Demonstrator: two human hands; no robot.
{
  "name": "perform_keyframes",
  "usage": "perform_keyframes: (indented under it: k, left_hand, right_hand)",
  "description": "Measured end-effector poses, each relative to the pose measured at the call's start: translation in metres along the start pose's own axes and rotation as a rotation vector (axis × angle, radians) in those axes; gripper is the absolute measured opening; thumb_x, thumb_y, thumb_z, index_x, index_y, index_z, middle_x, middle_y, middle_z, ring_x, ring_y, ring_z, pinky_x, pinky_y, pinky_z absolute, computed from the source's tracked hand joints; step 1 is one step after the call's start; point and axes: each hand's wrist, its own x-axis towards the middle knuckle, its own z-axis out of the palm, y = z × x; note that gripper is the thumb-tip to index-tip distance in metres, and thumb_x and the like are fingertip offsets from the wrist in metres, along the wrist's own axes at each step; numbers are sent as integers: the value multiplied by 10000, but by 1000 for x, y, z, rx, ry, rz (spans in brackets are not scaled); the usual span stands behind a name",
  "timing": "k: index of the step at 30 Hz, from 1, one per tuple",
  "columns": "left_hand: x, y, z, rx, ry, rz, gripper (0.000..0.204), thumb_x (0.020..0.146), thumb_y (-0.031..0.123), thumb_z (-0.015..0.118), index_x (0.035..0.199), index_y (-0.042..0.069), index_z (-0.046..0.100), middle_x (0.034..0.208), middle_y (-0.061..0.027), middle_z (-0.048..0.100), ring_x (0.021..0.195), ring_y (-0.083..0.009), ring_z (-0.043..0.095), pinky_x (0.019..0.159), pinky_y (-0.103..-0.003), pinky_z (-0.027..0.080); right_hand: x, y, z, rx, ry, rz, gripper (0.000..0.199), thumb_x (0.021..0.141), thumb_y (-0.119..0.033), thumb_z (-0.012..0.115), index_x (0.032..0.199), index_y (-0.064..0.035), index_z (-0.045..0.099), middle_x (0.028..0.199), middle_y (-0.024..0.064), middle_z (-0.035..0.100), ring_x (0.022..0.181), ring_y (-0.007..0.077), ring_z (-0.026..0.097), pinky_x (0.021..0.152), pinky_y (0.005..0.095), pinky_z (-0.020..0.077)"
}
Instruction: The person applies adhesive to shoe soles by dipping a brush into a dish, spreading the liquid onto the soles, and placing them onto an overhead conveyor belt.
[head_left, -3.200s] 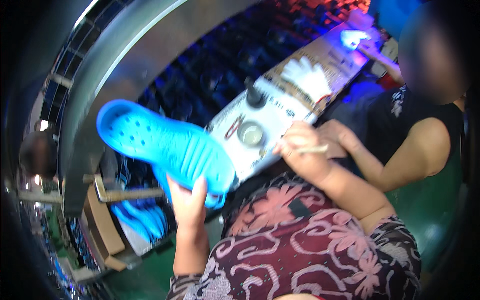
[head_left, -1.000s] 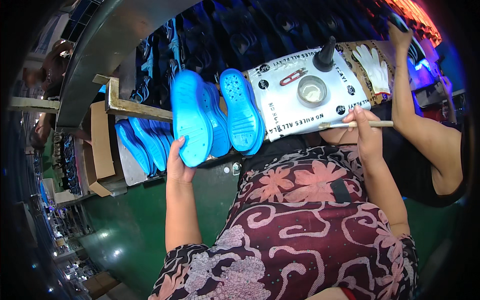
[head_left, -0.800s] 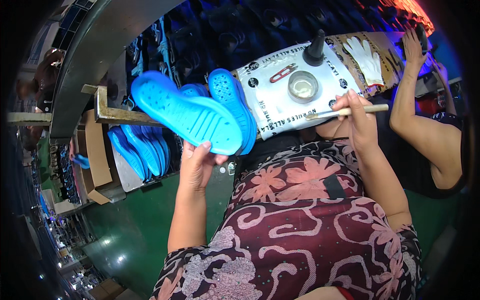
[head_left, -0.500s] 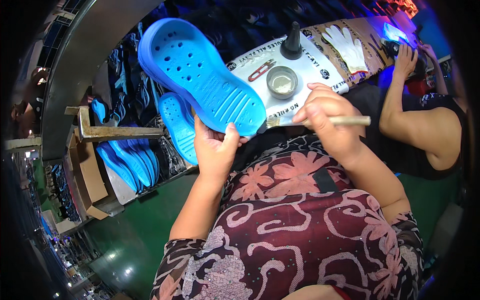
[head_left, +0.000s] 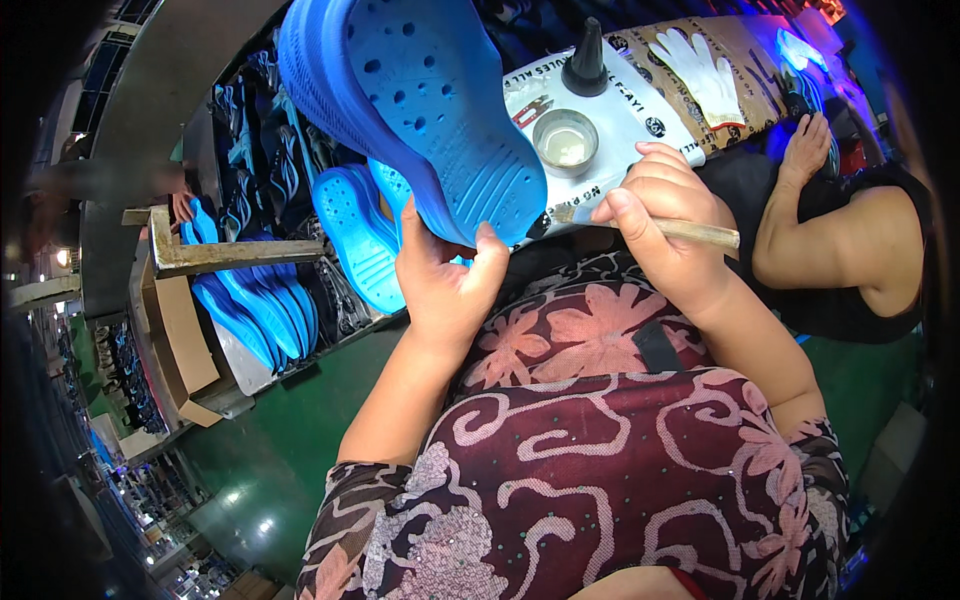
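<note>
My left hand grips a bright blue shoe sole by its near end, with the thumb on the upper face. The sole is tilted up, showing round holes and ridged grooves; its far end runs out of the picture. In my right hand is a paintbrush, held by its wooden handle. Its bristles lie close to the sole's near right edge; whether they touch I cannot tell. Beyond the brush, a small round cup holds a pale liquid.
A black cone-shaped bottle, red cutter and white glove lie on the covered table. More blue soles sit left, past a metal bracket and cardboard box. A co-worker's arm is at right.
The sole has risen and tipped more steeply, its far end leaving the picture. The brush has shifted slightly up and right from its near end. Another person's hand has appeared by the soles at left.
</note>
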Motion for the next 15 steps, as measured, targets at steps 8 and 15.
perform_keyframes:
  k: [8, 15]
  left_hand:
    - [2, 1, 5, -53, 13, -20, 518, 783, -1, 580, 1247, -75, 363, 1080, -169, 584, 941, -215, 624, 816, -326, 513]
    - [1, -5, 6, -93, 28, -37, 506, 784, 1, 589, 1230, -63, 359, 1079, -160, 577, 936, -210, 623, 817, -328, 514]
  right_hand:
    - [1, 1, 3, -26, -22, -70, 189, 816, -159, 637, 651, -67, 645, 617, 57, 571, 642, 247, 550, 807, 370, 412]
    - [-2, -1, -1, -30, -53, -74, 162, 815, -181, 642, 688, -82, 663, 624, 48, 571, 642, 244, 551, 823, 373, 419]
